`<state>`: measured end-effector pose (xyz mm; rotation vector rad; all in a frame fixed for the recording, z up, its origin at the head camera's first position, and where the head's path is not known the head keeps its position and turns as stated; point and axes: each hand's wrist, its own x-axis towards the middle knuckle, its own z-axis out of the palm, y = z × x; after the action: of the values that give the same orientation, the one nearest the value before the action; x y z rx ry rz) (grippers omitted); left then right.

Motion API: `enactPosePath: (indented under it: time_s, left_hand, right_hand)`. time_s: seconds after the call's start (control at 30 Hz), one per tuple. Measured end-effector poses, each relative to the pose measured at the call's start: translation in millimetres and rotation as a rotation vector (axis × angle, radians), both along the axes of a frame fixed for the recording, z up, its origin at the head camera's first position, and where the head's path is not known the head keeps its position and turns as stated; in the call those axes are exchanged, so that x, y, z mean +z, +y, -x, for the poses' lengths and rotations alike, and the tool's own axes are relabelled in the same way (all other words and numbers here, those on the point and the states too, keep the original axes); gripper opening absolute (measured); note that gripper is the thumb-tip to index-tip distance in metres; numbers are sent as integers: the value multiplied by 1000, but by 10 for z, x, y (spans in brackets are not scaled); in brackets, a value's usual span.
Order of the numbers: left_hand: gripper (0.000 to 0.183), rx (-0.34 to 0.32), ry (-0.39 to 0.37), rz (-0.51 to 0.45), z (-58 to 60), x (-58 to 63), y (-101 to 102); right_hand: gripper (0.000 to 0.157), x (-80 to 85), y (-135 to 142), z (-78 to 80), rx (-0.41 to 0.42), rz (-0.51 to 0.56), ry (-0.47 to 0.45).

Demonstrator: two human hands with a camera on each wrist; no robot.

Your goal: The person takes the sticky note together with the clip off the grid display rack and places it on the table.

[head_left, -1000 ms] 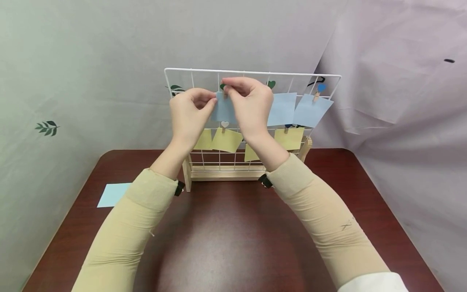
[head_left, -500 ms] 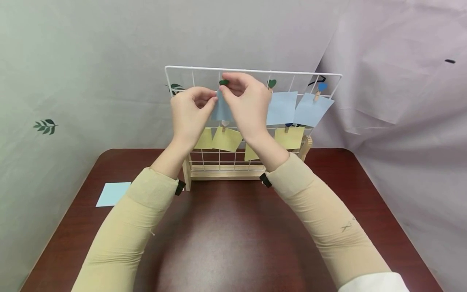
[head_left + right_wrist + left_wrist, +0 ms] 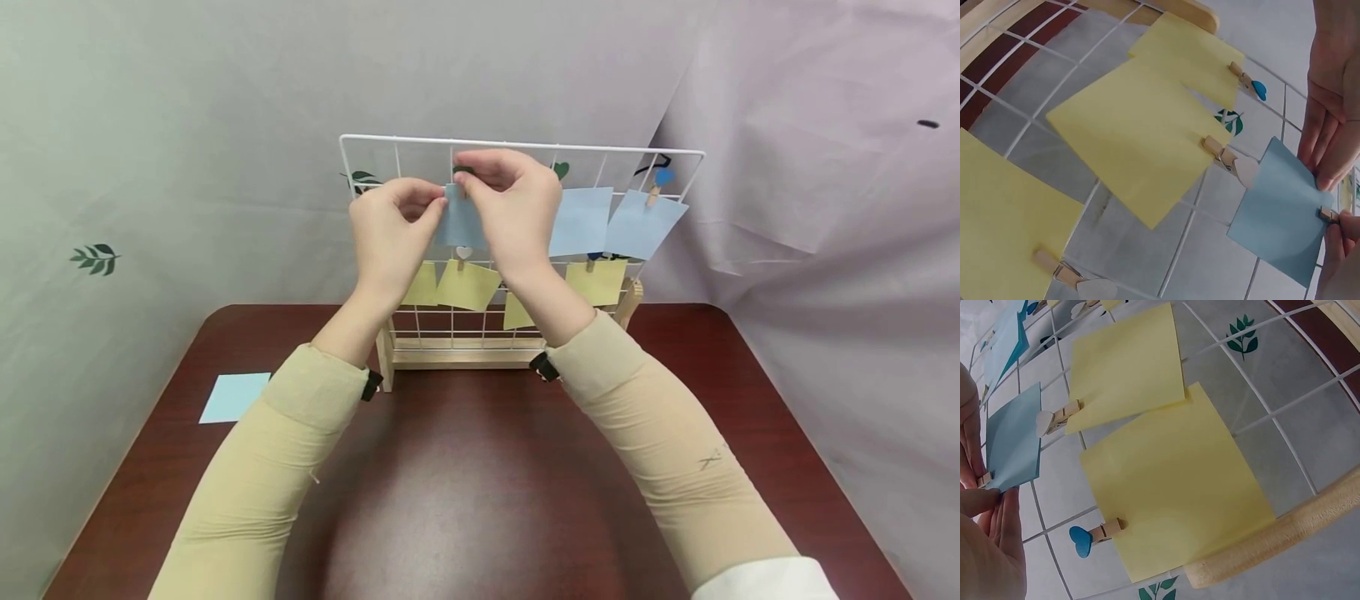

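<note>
In the head view my left hand (image 3: 386,237) pinches the left upper edge of a blue paper square (image 3: 461,223) between thumb and fingers. Right beside it, my right hand (image 3: 521,212) pinches a small wooden clothespin (image 3: 1327,214) with a dark green heart, which sits on the paper's upper edge. The blue square lies against the upper part of a white wire grid (image 3: 420,139), over a yellow square (image 3: 467,286) held by a clothespin with a white heart (image 3: 463,253). My right hand hides part of the blue paper.
More blue squares (image 3: 647,225) hang by clips on the grid's right, with yellow ones (image 3: 596,283) lower down. The grid stands in a wooden base (image 3: 465,359) on a dark red table (image 3: 480,467). A loose light blue sheet (image 3: 234,397) lies on the table's left.
My right fingers spread a little around the green heart half a second ago, then drew closer together and shifted slightly right. My left hand has stayed at the paper's edge.
</note>
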<state>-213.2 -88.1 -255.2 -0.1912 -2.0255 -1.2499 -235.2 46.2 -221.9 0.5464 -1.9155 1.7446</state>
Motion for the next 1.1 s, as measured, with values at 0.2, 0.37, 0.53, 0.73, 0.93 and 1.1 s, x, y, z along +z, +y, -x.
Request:
enactPosePath:
  time_s: [0.2, 0.37, 0.53, 0.73, 0.93, 1.1]
  left_hand:
    - [12, -17, 23, -55, -8, 27, 2]
    - [11, -37, 38, -69, -27, 51, -6]
    - [11, -56, 22, -52, -52, 65, -8]
    - [12, -75, -8, -65, -65, 109, -3]
    - [12, -79, -39, -70, -113, 159, -20]
    - [11, -73, -45, -42, -157, 140, -50]
  right_hand:
    - [13, 56, 11, 6, 36, 83, -1]
    - [17, 60, 62, 9, 86, 94, -2]
    - [17, 37, 104, -3, 108, 148, -17]
    - [19, 76, 102, -4, 139, 287, -93]
    - [19, 112, 104, -45, 151, 326, -101]
    - [17, 159, 145, -65, 164, 375, -98]
